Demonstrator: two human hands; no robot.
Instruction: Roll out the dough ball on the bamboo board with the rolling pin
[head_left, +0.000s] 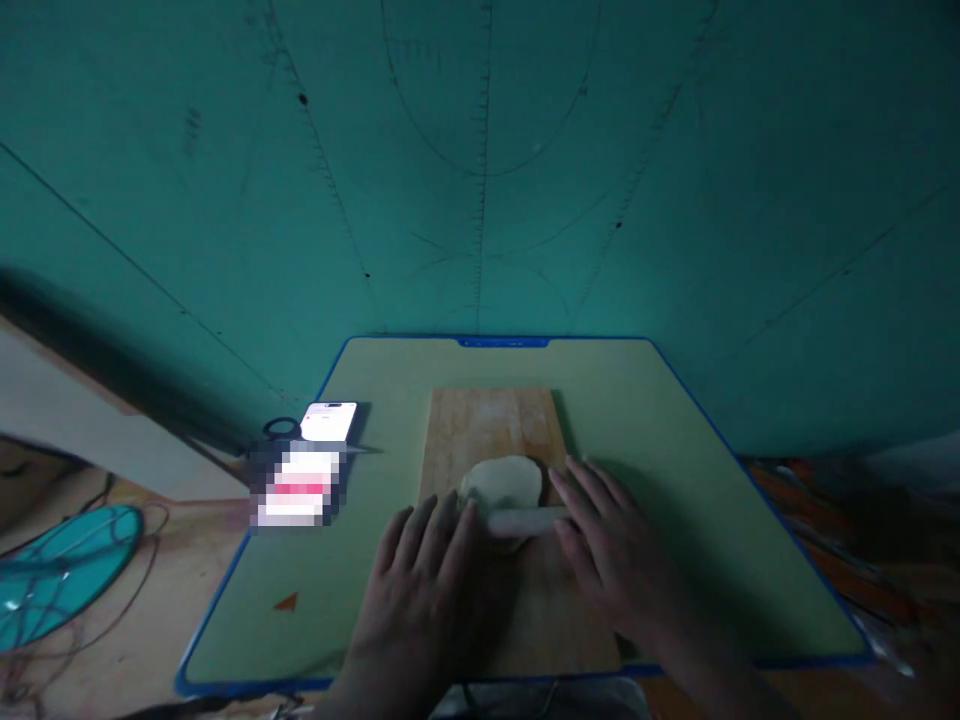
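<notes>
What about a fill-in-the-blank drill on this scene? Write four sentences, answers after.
1. Both hands, left hand and right hand, press a rolling ____ across the dough.
2. The dough lies on a wooden ____.
3. The table has a ____ rim.
4. The phone lies to the board's ____.

Answers: pin; board; blue; left

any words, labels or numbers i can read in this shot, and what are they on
None can be read.
phone: bright screen beside the wooden board, its text too small to read.
pixelated patch below the phone: blurred out, nothing legible.
green wall: drawn lines with tick marks, no numbers legible.
blue tab on the mat's far edge: any print is too small.
dough and rolling pin under the hands: no marking.
</notes>
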